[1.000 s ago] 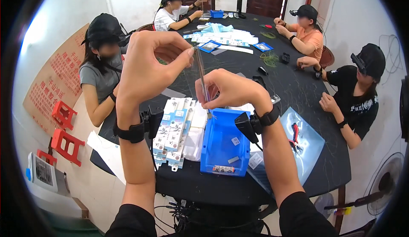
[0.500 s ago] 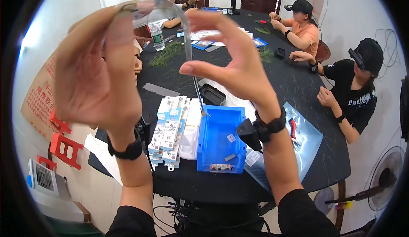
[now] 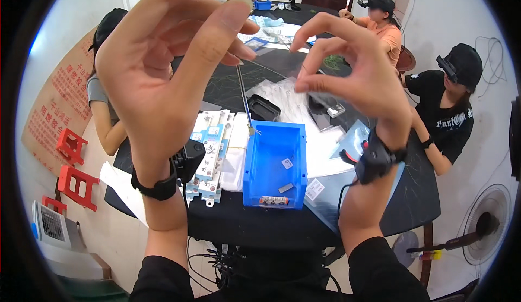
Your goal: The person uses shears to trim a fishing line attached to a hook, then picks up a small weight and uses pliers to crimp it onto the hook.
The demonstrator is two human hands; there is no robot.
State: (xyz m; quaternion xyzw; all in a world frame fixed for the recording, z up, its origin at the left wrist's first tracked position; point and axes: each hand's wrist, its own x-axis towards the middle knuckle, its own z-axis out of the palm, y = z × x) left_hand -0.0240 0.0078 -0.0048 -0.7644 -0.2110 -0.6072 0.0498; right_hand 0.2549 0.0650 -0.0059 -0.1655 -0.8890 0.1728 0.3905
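My left hand (image 3: 157, 79) is raised close on the left, thumb and forefinger curled together near the top edge; what sits between their tips is mostly hidden. My right hand (image 3: 361, 65) is raised opposite, thumb and fingers pinched. A thin line (image 3: 271, 69) runs between the two hands, fine and partly blurred. Below them stands a blue plastic bin (image 3: 274, 155) holding a small grey piece (image 3: 285, 188), a white label (image 3: 286, 163) and a small printed strip (image 3: 273, 200). Behind the left fingers, a slim metal rod (image 3: 243, 93) rises from the bin's far left corner.
Stacked printed packets (image 3: 209, 163) lie left of the bin, and a black tray (image 3: 264, 107) behind it. Clear plastic sheets (image 3: 325, 139) and red-handled pliers (image 3: 348, 156) are on the right. Co-workers sit around the black table (image 3: 239, 223). Red stools (image 3: 78, 185) stand left, a fan (image 3: 485, 226) right.
My left hand has risen and turned, its fingers now curled together. My right hand has moved right and closed to a pinch. The clear band between the hands no longer shows; a thin line does.
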